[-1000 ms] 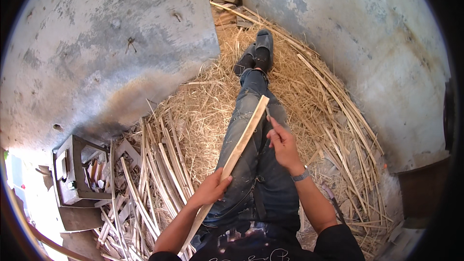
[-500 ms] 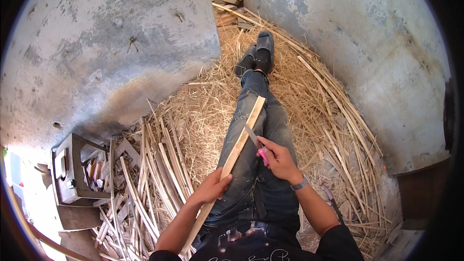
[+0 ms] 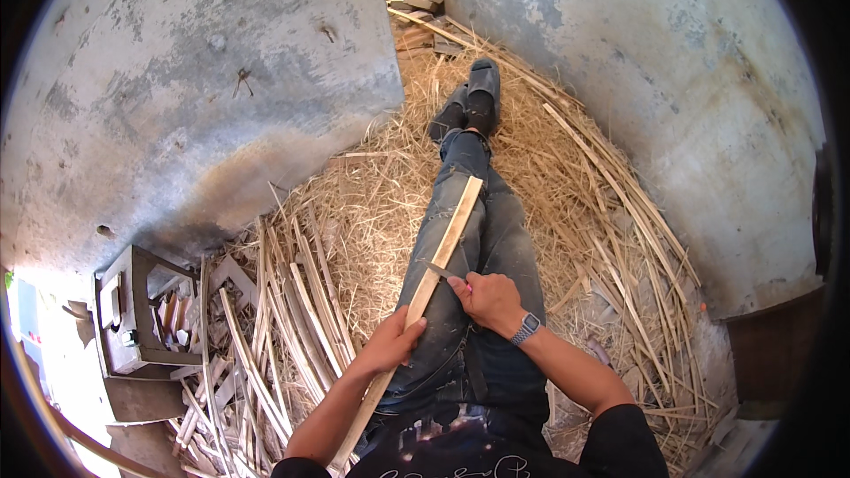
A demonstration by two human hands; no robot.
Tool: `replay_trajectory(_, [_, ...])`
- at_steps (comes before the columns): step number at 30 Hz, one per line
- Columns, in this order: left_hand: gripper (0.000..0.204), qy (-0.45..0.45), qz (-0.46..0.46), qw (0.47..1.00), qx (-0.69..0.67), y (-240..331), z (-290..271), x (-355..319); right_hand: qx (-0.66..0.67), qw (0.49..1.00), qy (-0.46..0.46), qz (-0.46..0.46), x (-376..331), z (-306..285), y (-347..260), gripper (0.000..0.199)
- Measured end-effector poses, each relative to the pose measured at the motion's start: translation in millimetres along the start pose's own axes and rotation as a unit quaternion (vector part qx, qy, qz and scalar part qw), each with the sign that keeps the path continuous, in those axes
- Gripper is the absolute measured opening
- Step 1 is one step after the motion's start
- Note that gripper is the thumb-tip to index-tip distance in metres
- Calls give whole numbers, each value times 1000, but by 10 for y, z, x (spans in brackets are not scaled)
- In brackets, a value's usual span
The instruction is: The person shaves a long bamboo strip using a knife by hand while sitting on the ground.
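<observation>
A long, flat strip of pale wood or bamboo [image 3: 454, 232] lies slantwise along my outstretched legs, its lower end running under my left forearm. My left hand [image 3: 394, 342] is closed around the strip near its middle. In my closed right hand [image 3: 493, 302] is a knife [image 3: 439, 271] with a pink handle, mostly covered by the fingers. Its blade crosses the strip, a little beyond my left hand, and appears to touch it.
Straw-like shavings [image 3: 372, 204] cover the floor around my legs. Long strips [image 3: 305, 323] lie piled at left, with more [image 3: 624, 186] along the right wall [image 3: 682, 97]. A grey panel [image 3: 221, 80] stands at far left, above an open box-like frame [image 3: 142, 336] holding scraps.
My right hand has moved down and left toward my body, bringing the knife blade lower along the strip and turning it more sideways. My left hand keeps its grip.
</observation>
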State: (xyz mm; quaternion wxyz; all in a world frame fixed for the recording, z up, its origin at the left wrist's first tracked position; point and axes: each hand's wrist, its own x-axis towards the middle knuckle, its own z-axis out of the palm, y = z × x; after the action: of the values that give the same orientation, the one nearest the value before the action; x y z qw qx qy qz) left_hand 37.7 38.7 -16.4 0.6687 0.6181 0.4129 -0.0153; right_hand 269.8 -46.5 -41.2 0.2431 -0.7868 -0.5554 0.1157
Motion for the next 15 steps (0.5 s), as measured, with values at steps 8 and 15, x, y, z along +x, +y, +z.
replay_trajectory(8, [33,41,6,999,22,36,166,-87,-77,994,6,-83,247,-10,288,66])
replay_trajectory(15, [24,19,-36,994,-99,-6,292,-119,-81,994,67,-5,626,-171,399,67])
